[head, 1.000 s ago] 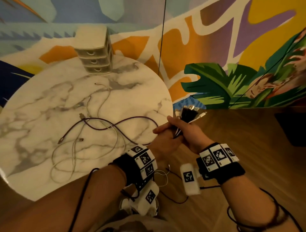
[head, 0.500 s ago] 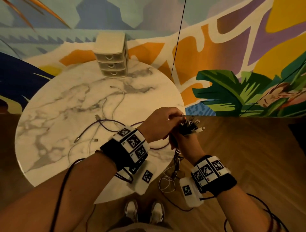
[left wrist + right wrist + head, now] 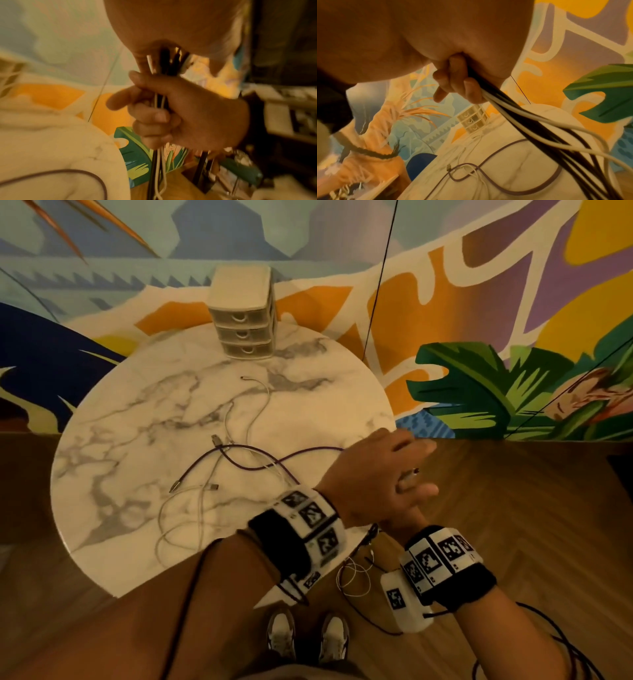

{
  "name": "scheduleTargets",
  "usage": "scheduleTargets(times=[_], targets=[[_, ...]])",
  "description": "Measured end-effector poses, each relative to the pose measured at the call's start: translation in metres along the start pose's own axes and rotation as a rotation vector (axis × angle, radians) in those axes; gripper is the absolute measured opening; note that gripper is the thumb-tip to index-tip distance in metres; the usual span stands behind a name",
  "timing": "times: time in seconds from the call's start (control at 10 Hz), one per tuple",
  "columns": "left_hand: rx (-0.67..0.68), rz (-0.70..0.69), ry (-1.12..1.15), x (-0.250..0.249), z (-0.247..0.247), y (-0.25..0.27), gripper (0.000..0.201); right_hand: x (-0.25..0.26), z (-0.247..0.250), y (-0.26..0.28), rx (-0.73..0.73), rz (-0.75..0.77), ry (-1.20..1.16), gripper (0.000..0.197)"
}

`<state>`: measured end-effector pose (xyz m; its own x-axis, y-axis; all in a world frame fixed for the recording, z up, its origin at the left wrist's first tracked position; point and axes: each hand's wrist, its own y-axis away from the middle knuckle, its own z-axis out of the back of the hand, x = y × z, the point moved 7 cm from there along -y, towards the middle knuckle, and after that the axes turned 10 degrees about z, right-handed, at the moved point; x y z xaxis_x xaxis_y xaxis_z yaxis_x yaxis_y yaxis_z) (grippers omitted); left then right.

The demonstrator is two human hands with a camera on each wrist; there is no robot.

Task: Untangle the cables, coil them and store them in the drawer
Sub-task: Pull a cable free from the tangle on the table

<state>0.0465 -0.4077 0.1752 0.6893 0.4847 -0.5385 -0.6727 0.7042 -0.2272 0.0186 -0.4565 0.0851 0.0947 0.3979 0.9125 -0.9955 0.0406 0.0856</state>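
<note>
My right hand (image 3: 197, 108) grips a bundle of black and white cables (image 3: 161, 100) in a fist, just off the right edge of the marble table (image 3: 120, 440). The left hand (image 3: 373, 474) lies over it and hides most of it in the head view. Its palm covers the plug ends (image 3: 171, 60), and one finger (image 3: 142, 62) presses along them. The bundle (image 3: 513, 112) trails down from my right fingers (image 3: 453, 83), and thin loops (image 3: 352, 573) hang below the table edge. A purple cable (image 3: 239, 460) and white cables (image 3: 191, 508) lie tangled on the table.
A small beige three-drawer unit (image 3: 243, 316) stands at the table's far edge, all drawers closed. Behind it is a painted wall with a thin black cord (image 3: 376, 278) hanging down. Wooden floor lies to the right, and my shoes (image 3: 308, 635) are below the table edge.
My left hand has slid from beside the right fist to on top of it, covering the plug ends. The head view has tilted down, and both hands sit lower and further right.
</note>
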Motion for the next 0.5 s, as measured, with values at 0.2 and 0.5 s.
scheduleTargets(times=[0.2,0.5], targets=[[-0.231,-0.327,-0.159,-0.009,-0.012,0.003,0.009,0.023,0.008,0.008,-0.343,-0.14,0.365,0.033],[-0.049,0.21,0.137,0.078,0.004,0.017,0.043,-0.008,-0.032,-0.019,0.019,-0.199,-0.158,0.046]])
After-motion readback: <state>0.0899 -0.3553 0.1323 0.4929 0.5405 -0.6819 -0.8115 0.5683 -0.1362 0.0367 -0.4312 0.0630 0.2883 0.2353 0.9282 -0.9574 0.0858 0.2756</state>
